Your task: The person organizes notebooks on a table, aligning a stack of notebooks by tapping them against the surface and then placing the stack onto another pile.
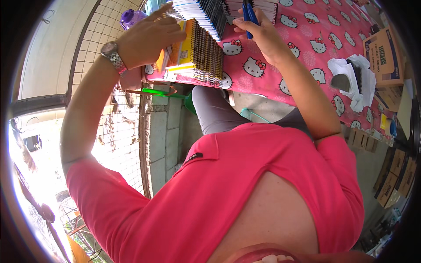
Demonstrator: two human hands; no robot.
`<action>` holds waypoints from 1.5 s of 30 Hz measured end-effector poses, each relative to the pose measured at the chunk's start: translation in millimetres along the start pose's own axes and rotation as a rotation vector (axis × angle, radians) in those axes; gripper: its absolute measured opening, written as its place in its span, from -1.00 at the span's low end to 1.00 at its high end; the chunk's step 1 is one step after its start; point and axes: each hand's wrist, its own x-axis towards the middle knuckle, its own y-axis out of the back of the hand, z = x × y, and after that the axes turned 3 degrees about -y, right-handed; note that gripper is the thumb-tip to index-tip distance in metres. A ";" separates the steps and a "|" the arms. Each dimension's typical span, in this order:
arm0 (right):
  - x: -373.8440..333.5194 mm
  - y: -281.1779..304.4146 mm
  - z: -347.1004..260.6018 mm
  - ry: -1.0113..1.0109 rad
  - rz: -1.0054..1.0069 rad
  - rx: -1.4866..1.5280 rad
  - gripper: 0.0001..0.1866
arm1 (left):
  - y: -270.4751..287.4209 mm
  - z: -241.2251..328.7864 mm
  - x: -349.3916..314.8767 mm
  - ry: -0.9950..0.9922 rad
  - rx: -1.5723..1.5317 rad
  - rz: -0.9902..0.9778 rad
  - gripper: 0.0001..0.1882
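In right hand (262, 34), grips blue-handled pliers (251, 16). Holds left hand (144, 41) loosely open by yellow spiral notebooks (186, 48) on pink cat-print tablecloth (274, 83); cannot tell whether touching. Has dark-lettered cardboard box (387, 59) farther right, lettered black tag (193, 157) on pink shirt (245, 153).

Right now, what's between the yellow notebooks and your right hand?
In the head view, only bare pink cloth shows between the yellow notebooks and the right hand, which holds a blue tool.
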 end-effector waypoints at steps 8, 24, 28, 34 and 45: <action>-21.7 -9.4 -14.1 -0.008 -0.095 0.422 -0.50 | 43.2 -33.8 -22.9 0.414 -1.055 0.595 -0.65; -83.0 -8.2 -37.4 0.044 0.349 0.571 -0.56 | -39.0 108.2 128.7 0.708 -2.467 0.713 -0.48; -84.9 -13.6 -26.1 0.087 0.246 0.265 -0.55 | -47.5 112.0 106.6 0.766 -2.473 0.777 -0.61; -78.0 -4.5 -40.4 0.408 0.238 0.117 -0.48 | 27.7 30.4 20.8 0.562 -1.324 0.718 -0.63; -66.6 7.7 -13.3 0.238 0.272 0.026 -0.48 | -30.5 28.4 23.4 -0.139 -0.136 -0.124 -0.73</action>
